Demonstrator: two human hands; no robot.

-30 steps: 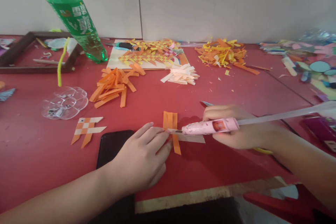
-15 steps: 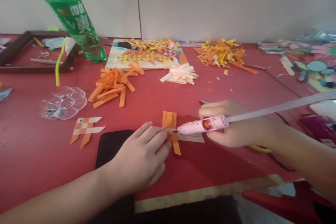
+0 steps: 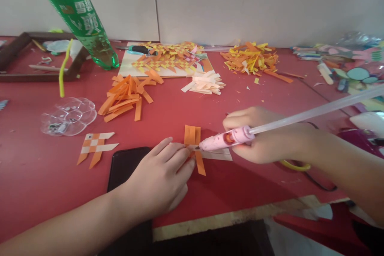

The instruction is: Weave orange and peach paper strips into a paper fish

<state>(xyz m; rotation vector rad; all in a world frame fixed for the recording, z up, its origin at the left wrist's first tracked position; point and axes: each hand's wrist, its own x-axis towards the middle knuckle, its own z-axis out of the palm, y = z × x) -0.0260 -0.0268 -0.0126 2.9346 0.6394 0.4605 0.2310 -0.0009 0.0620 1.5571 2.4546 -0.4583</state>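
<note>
The light is even and a little dim, and a soft shadow lies on the table (image 3: 234, 184) below the right hand (image 3: 267, 146). Beyond the left hand (image 3: 168, 172), the bottle (image 3: 87, 24) carries white glare and looks stretched; farther paper scraps (image 3: 252, 58) appear slightly blurred.

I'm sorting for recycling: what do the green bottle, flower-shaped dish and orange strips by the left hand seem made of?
Green bottle: likely plastic, glossy and translucent; light gleams through its base.
Flower-shaped dish: probably clear, shiny plastic; the red table shows through.
Orange strips: matte paper or thin card, judging by flat, straight-cut edges.
</note>
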